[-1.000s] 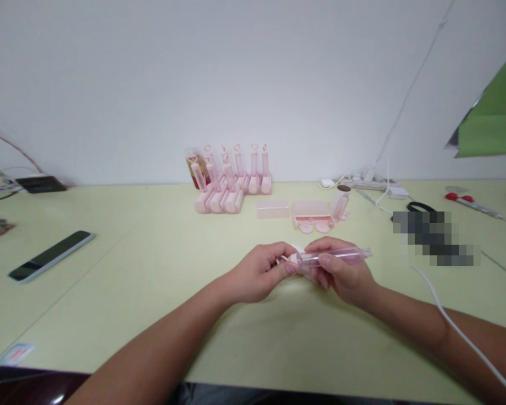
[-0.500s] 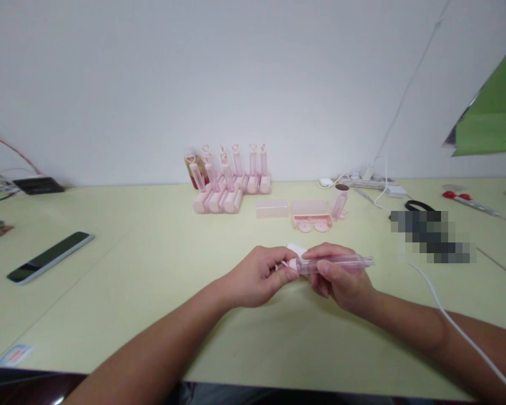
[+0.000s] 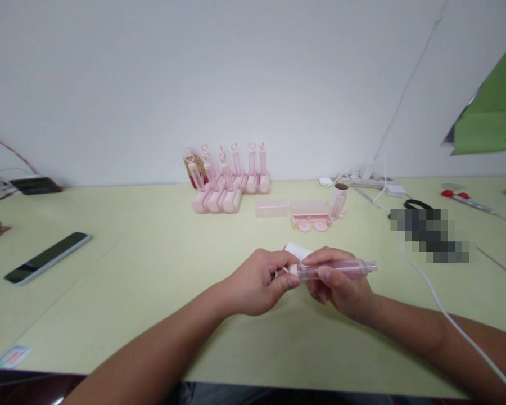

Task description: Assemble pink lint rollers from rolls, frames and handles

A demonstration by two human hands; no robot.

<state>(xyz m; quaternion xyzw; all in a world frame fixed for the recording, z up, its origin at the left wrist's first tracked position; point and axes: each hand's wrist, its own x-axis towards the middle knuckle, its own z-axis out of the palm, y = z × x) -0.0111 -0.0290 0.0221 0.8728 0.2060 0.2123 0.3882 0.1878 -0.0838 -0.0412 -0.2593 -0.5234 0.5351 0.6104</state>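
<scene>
Both hands hold a clear pink tube (image 3: 349,269) almost level above the table. My left hand (image 3: 259,281) pinches its pale pink end cap (image 3: 294,270), where a thin loop shows between the fingers. Around the tube's middle, my right hand (image 3: 341,287) is closed, thumb on the near side; the narrower clear tip sticks out to the right. Behind the hands lies a white cylindrical piece (image 3: 297,251), partly hidden by the fingers. Farther back are an open pink case (image 3: 312,219) with two round discs in front and a translucent pink cover (image 3: 271,208).
Several pink tubes with heart-shaped loops (image 3: 225,174) stand on pink bases near the wall. A clear cup (image 3: 338,202) holds pink parts. A phone (image 3: 48,257) lies left; a white cable (image 3: 459,323), a blurred dark object (image 3: 430,236) and a red-handled tool (image 3: 468,201) are right.
The hands and tube have shifted slightly down, both hands keeping their grip. More of the white cylindrical piece shows behind them. The whole view has moved a little.
</scene>
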